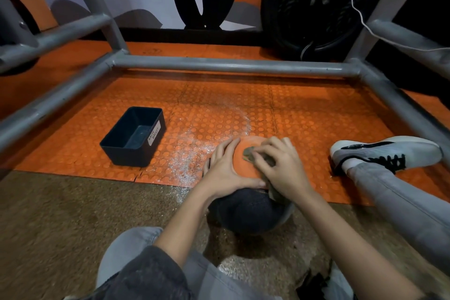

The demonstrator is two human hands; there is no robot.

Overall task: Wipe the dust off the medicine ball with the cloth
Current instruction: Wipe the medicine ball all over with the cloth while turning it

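A person sits on the floor with the medicine ball [246, 212] right in front of them, between their legs. The ball sits where the orange bumpy mat [316, 117] meets the brown floor. Its top is orange and its lower part is dark.

The left hand [225, 170] lies flat on the left side of the ball, with its fingers spread out to hold the ball steady. The right hand [280, 165] is on top of the ball. Its fingers are bent over a greenish cloth [249, 153] and press it down on the orange part.

I think the wiping is partly done. The orange bit I can see between the hands looks clean. White dust [192, 156] lies on the mat just beside the ball, so some may have come off. I cannot see under the hands or under the ball, so those spots may need a wipe too. The dark part looks a little grey near the bottom edge.

A black bin [135, 136] stands on the mat, off to the left.
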